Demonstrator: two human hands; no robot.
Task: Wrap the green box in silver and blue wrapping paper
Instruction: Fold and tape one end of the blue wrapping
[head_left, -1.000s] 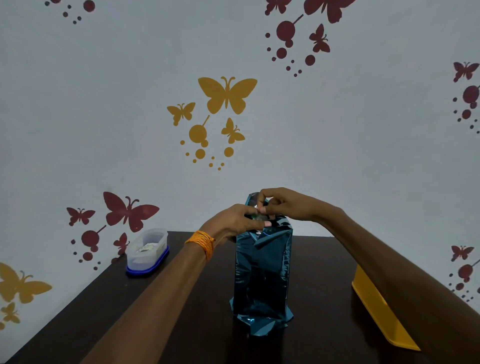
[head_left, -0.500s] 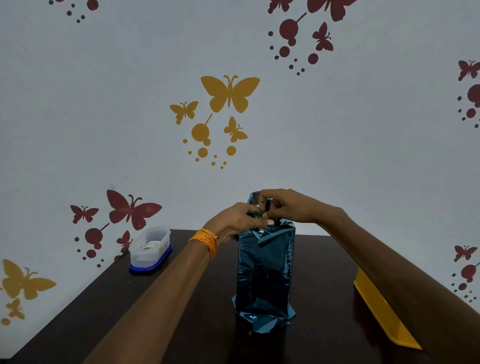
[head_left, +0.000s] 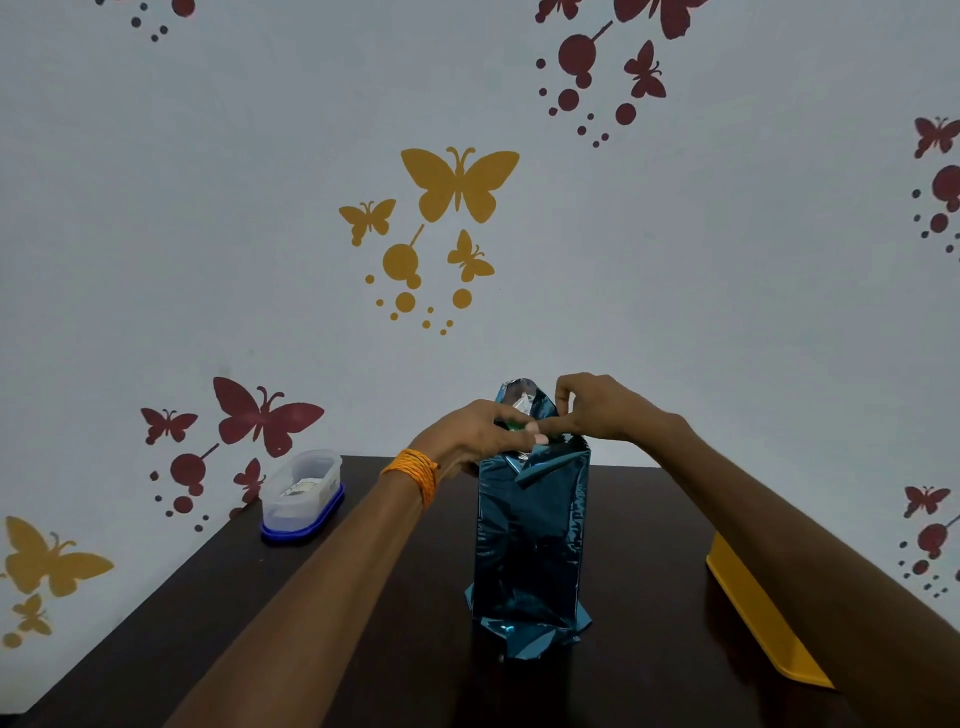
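Shiny blue wrapping paper (head_left: 530, 540) on a dark table (head_left: 311, 623), against a pale wall (head_left: 208, 208) of butterflies.

The paper is glossy teal-blue outside and silver inside at its open top, where a sliver of the green box (head_left: 514, 426) shows. The table is very dark brown. The wall is pale grey-white, patterned with mustard butterflies (head_left: 460, 182) and maroon butterflies (head_left: 265, 413), each with round dots of its own colour. The tub (head_left: 304, 488) is cloudy clear on a bright blue base, the tray (head_left: 753, 608) is yellow, and the wrist band (head_left: 413, 467) is orange thread.
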